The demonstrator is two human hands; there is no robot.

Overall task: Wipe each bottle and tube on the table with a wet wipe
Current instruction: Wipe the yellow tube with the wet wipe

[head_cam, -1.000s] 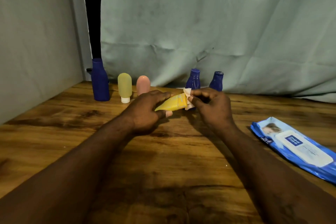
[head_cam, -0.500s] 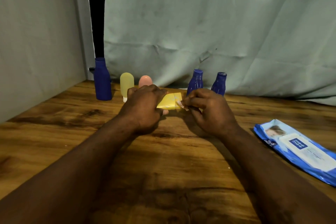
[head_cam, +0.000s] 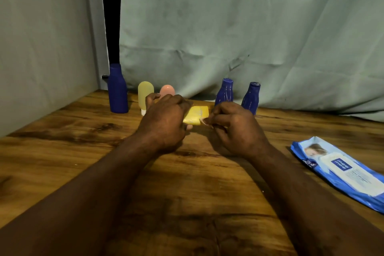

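Note:
My left hand (head_cam: 164, 118) grips a yellow tube (head_cam: 196, 115) held sideways over the middle of the wooden table (head_cam: 187, 193). My right hand (head_cam: 234, 127) pinches a small white wet wipe (head_cam: 203, 121) against the tube's flat end. Most of the wipe is hidden under my fingers. Along the back stand a tall blue bottle (head_cam: 117, 89), a pale yellow tube (head_cam: 145, 93), a pink tube (head_cam: 167, 90) partly behind my left hand, and two smaller blue bottles (head_cam: 224, 92) (head_cam: 251, 96).
A blue pack of wet wipes (head_cam: 340, 170) lies flat at the table's right side. A grey-green cloth (head_cam: 228, 27) hangs behind the table, and a wall (head_cam: 41, 48) closes off the left.
The yellow tube has turned so its flat end faces me. My left hand has rolled over the tube, and my right hand has slipped down to the tube's end with the wipe.

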